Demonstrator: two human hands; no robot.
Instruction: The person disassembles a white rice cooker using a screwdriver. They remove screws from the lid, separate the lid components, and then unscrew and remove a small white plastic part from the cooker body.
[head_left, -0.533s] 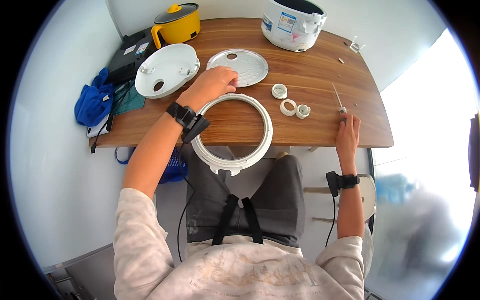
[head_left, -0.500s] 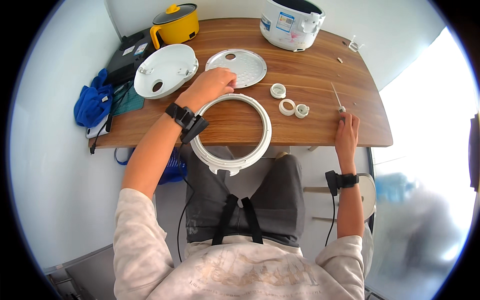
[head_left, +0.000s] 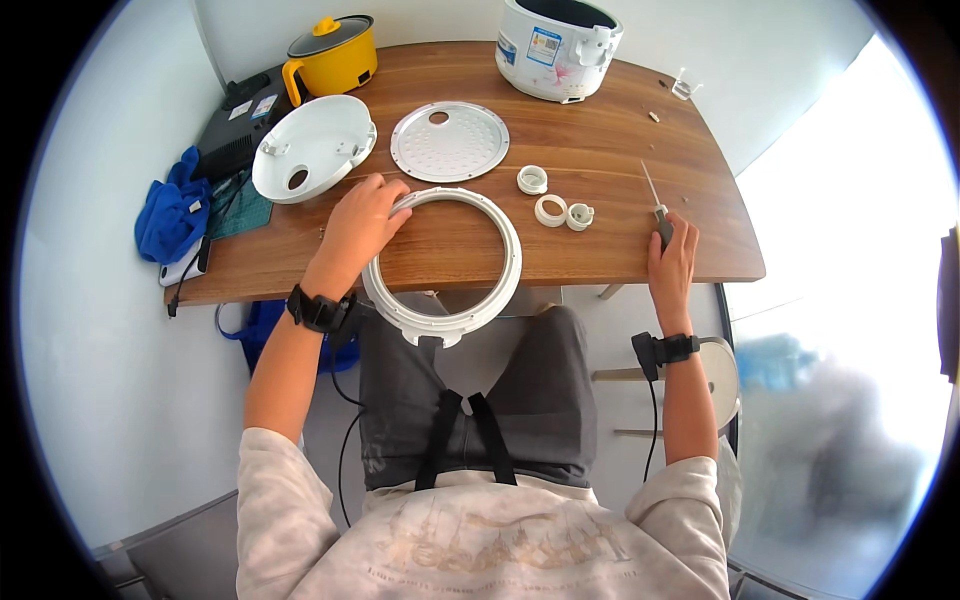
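My left hand (head_left: 362, 228) is at the upper left of a white plastic ring (head_left: 511, 255), its thumb and fingers closed on the rim. The ring overhangs the table's front edge, with a tab toward me. At the right, my right hand (head_left: 674, 262) rests on the table, thumb and fingers about the grey handle of a screwdriver (head_left: 664, 228). The blade points away from me. Beyond the ring lies a round, dimpled metal plate (head_left: 455, 145) with one hole. A white lid shell (head_left: 322, 140) lies inner side up beside it.
Small white round parts (head_left: 550, 210) lie between the ring and screwdriver. A white rice cooker body (head_left: 560, 50) and a yellow pot (head_left: 340, 62) stand at the back. A blue cloth (head_left: 170, 215) and a green mat (head_left: 243, 212) are at the left. Tiny bits lie at the right.
My left hand has drawn back from beside the metal plate to the ring's rim. My right hand has shifted slightly, showing more of the screwdriver's handle. The whole view has shifted a little.
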